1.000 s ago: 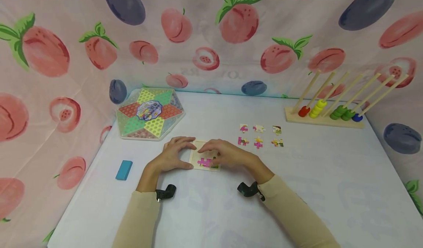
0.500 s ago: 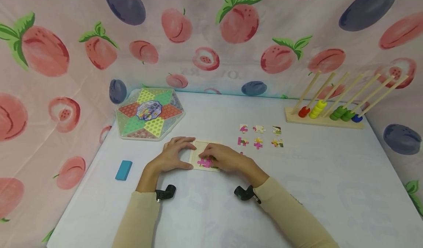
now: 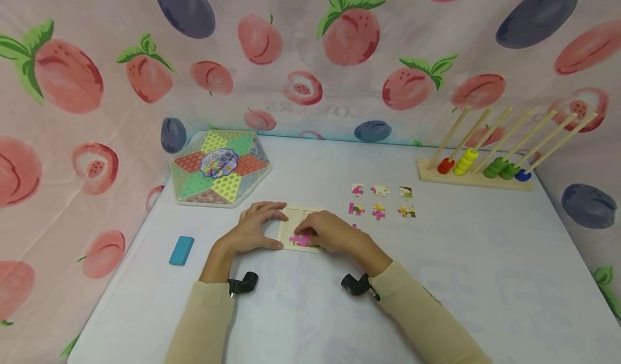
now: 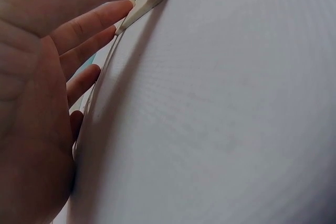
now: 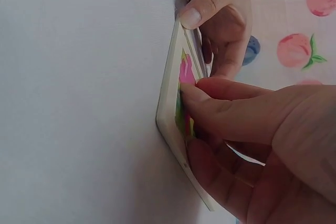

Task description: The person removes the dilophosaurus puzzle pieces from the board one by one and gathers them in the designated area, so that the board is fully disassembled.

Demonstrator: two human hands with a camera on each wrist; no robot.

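A shallow wooden puzzle tray [image 3: 292, 218] lies on the white table between the hands. Joined pink and green puzzle pieces [image 3: 299, 240] sit in its near part, partly covered by fingers. My left hand [image 3: 249, 230] holds the tray's left side, thumb at the near corner and fingers at the far one. In the right wrist view that thumb [image 5: 192, 18] rests on the tray's rim. My right hand [image 3: 335, 233] reaches in from the right. Its thumb and index finger pinch a puzzle piece [image 5: 181, 106] low in the tray; most of that piece is hidden.
Several loose puzzle pieces [image 3: 379, 210] lie in two rows to the right, with another partly hidden behind the right hand. A Chinese checkers board [image 3: 247, 164] is at back left, a blue block [image 3: 181, 251] at left. A bead-and-peg stand [image 3: 436, 176] occupies the back right.
My right hand has shifted slightly left, and its fingers have closed down onto the pieces. A loose piece beside its wrist has come into view. The left hand stays in place.
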